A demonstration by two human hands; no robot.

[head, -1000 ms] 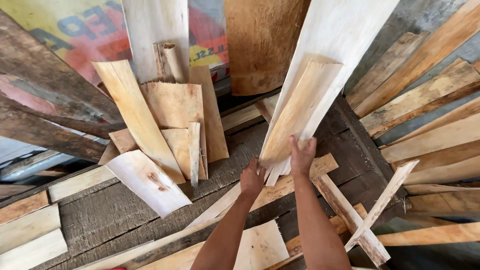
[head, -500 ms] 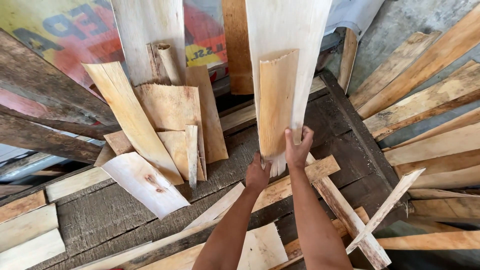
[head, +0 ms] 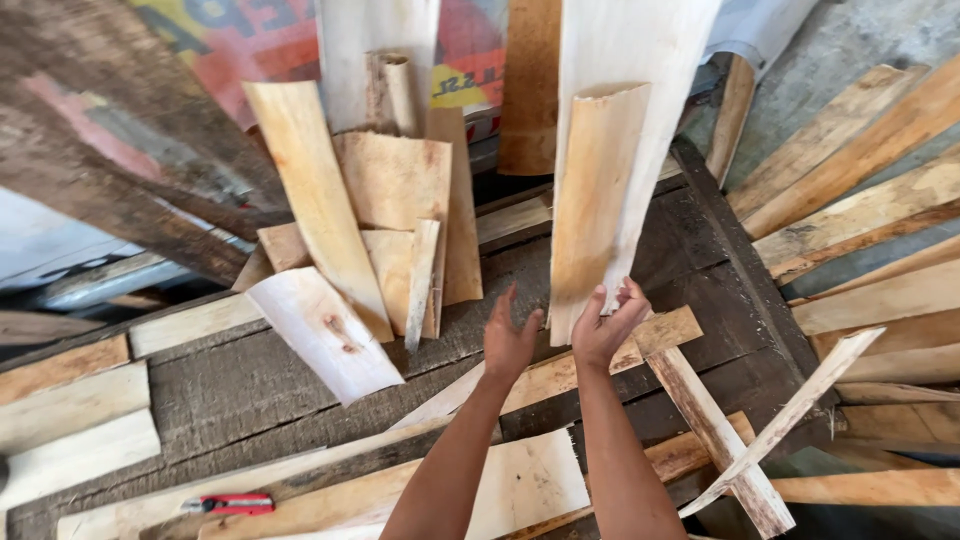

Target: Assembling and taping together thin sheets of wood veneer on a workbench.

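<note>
Two thin wood sheets stand upright together: a tan veneer sheet in front of a taller pale sheet. My right hand grips their bottom edge from below. Just to its left, my left hand is off the sheets with its fingers spread, holding nothing. Both sheets rest near a dark plank table.
Several curved veneer pieces lean at the table's back left, one pale piece lying flat. A red utility knife lies near the front left. Wooden slats fan out on the right; crossed slats lie at front right.
The two sheets have swung from leaning right to standing upright. My left hand has come off their bottom edge and opened, while the right hand kept its hold.
</note>
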